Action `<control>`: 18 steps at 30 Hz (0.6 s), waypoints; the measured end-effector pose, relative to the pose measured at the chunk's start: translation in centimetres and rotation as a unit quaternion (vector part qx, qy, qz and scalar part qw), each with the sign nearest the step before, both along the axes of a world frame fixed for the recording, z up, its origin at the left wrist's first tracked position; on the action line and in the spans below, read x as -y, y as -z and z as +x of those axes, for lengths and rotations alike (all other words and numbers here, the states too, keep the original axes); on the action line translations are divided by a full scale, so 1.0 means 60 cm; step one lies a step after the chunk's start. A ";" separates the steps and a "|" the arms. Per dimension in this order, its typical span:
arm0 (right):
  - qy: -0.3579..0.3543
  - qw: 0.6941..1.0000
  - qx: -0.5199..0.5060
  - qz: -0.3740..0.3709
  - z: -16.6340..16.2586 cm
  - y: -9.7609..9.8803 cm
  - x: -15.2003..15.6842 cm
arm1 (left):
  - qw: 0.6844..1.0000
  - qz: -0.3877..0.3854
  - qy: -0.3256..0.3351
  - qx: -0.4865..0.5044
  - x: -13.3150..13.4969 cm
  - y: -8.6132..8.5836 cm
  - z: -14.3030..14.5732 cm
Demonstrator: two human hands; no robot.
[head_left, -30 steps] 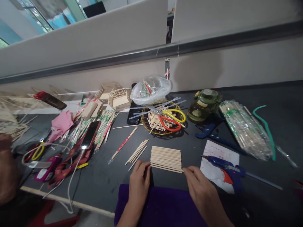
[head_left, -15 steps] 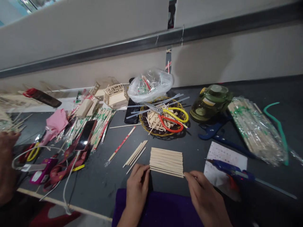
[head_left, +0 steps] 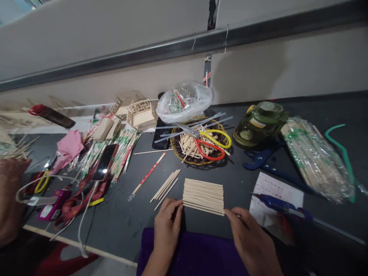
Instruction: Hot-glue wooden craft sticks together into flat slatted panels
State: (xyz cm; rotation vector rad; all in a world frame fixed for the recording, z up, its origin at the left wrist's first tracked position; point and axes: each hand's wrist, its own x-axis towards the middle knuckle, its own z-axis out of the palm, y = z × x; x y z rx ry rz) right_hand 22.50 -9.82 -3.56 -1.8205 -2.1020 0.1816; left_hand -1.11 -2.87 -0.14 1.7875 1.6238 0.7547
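Note:
A flat row of wooden sticks point(head_left: 203, 193) lies side by side on the dark table in front of me. My left hand point(head_left: 168, 220) is closed, thumb and finger pinching the left end of the nearest stick. At that stick's other end, my right hand point(head_left: 244, 226) has its fingertips closed on the right tip. Just left of the row rests a small loose group of sticks point(head_left: 165, 186). A paper-wrapped stick point(head_left: 149, 173) lies farther left. To the right, a blue glue gun point(head_left: 276, 203) with a clear glue stick sits on a printed paper sheet point(head_left: 266, 182).
Behind the row stands a wicker basket point(head_left: 174, 150) of cut sticks with scissors point(head_left: 214, 145) on top. A plastic bag point(head_left: 184, 103), green bottle point(head_left: 258, 124), blue cutter point(head_left: 261, 159) and bagged sticks point(head_left: 316, 157) surround it. At far left is another person's hand point(head_left: 13, 172).
The whole view has shifted slightly. Both my hands keep their places at the ends of the nearest stick, and the row looks the same. The other person's hand has moved a little.

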 end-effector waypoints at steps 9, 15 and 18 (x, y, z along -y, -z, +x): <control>0.006 1.000 0.005 0.006 -0.001 0.004 0.000 | 1.000 -0.006 -0.011 -0.001 0.000 -0.006 0.002; 0.023 0.999 0.018 -0.015 -0.004 0.004 0.000 | 1.000 -0.001 -0.020 -0.001 -0.001 -0.009 0.000; 0.027 0.999 0.009 -0.014 -0.006 0.001 -0.003 | 1.000 0.003 -0.018 0.002 -0.001 -0.008 -0.001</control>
